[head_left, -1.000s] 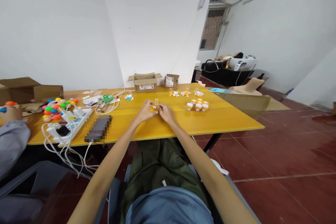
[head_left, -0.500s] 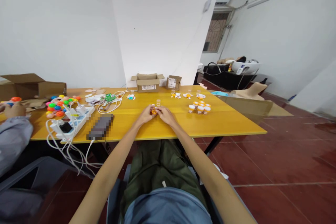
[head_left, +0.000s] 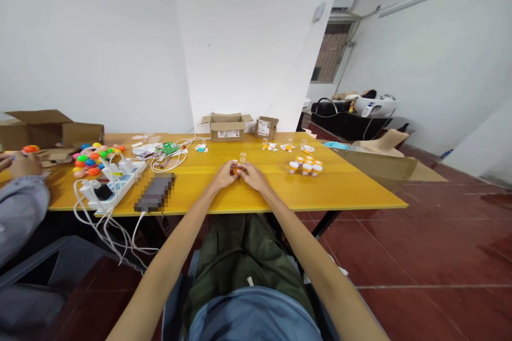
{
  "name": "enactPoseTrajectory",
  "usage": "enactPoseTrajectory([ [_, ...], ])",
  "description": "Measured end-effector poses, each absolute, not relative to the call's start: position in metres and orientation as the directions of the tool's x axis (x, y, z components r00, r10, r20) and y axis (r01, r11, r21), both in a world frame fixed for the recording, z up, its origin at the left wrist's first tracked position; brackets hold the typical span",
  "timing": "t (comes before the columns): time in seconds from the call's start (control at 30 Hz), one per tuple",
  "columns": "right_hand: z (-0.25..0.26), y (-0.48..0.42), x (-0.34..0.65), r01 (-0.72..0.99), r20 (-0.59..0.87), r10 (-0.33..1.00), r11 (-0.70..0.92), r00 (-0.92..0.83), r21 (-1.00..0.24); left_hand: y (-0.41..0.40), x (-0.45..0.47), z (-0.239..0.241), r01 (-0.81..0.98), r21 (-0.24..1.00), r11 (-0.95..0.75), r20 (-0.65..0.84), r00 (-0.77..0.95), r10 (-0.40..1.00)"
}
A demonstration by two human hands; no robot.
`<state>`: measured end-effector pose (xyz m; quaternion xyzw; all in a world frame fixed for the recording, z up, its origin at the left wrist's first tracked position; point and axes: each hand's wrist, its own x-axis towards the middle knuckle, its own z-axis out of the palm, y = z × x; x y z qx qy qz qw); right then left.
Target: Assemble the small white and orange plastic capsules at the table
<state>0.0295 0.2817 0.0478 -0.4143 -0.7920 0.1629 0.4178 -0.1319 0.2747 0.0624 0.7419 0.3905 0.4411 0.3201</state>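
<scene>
Orange piece (head_left: 237,171), small and mostly hidden, is low over the table (head_left: 352,192) near its front edge, pinched between the fingertips of both hands. At far left another person's hand (head_left: 20,164) rests by a brown box (head_left: 52,130), above a grey sleeve (head_left: 20,208). Coloured balls (head_left: 90,160) lie heaped just beside it. A white power strip (head_left: 116,181) sits near the front edge, probably so that its cables (head_left: 104,224) can hang off the table, and a dark blurred device (head_left: 155,192) lies next to it. The left hand (head_left: 224,176) is curled, its fingers closed on the piece from that side. The right hand (head_left: 251,176) closes on it from the other side, so the fingertips meet. Both hands are held low and close together, likely to steady so small a thing. It is too small and too covered to tell its long axis or which way it points. A clear cup (head_left: 242,157) stands just behind the hands, and two cartons (head_left: 226,126) stand at the back by the wall. To the right, a cluster of white-lidded orange jars (head_left: 306,165) stands near the right hand.
</scene>
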Motion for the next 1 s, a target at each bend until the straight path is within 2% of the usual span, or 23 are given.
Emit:
enactPoseTrajectory([
  [0.27,0.0443,0.2852,0.03,0.504,0.537,0.784,0.615,-0.311,-0.607,0.2766,-0.1335,0.0612,0.326,0.774,-0.544,0.457,0.308,0.835],
  [0.77,0.0446,0.2837,0.0312,0.556,0.519,0.794,0.599,-0.317,-0.577,0.2765,-0.1321,0.0617,0.343,0.774,-0.533,0.448,0.299,0.843],
  [1.0,0.0461,0.285,0.0284,0.505,0.531,0.777,0.626,-0.338,-0.594,0.2756,-0.1326,0.0611,0.398,0.743,-0.537,0.449,0.299,0.842],
])
